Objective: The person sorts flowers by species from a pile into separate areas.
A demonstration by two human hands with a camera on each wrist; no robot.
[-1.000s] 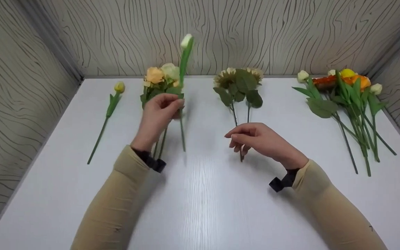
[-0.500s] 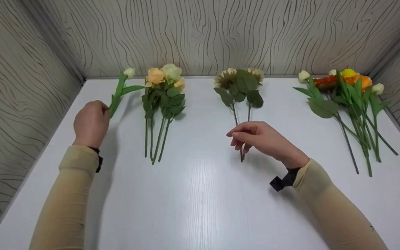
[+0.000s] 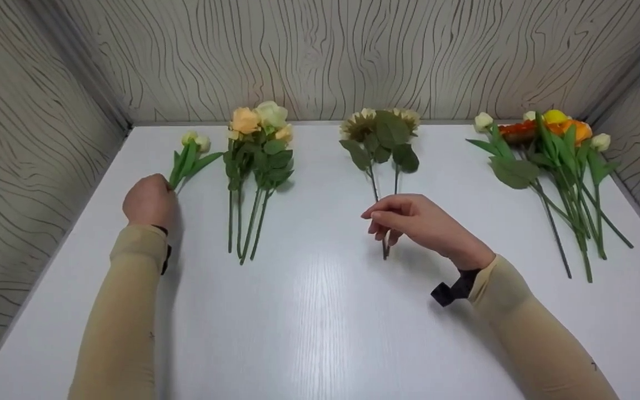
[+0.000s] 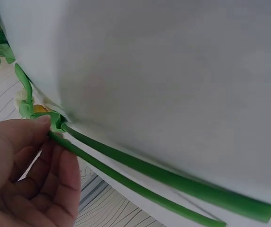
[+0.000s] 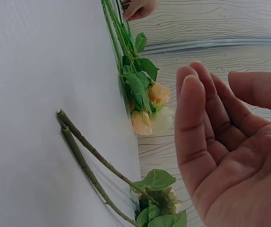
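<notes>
At the table's left, my left hand (image 3: pixel 151 201) pinches the stem of a white tulip (image 3: pixel 203 143), right beside a yellow tulip (image 3: pixel 188 137). In the left wrist view, thumb and fingers meet at the held stem (image 4: pixel 140 188), just below the leaves. The other tulip's stem (image 4: pixel 173 182) runs alongside it, close to the table. My right hand (image 3: pixel 417 225) hovers over the lower stems of two cream flowers (image 3: pixel 378 128) with its fingers loosely bent. Nothing is between those fingers in the right wrist view, and the cream flowers' stems (image 5: pixel 90 172) lie apart from them.
Peach and pale green roses (image 3: pixel 259 119) lie in a bunch between the tulips and the cream flowers. At the right is a mixed pile of orange flowers (image 3: pixel 575 132), tulips and leaves. Wood-patterned walls (image 3: pixel 320 61) border the white table (image 3: pixel 320 322) at the back and sides.
My left hand has carried the white tulip from above the roses leftward, then lowered it beside the yellow tulip. The right hand has stayed in place.
</notes>
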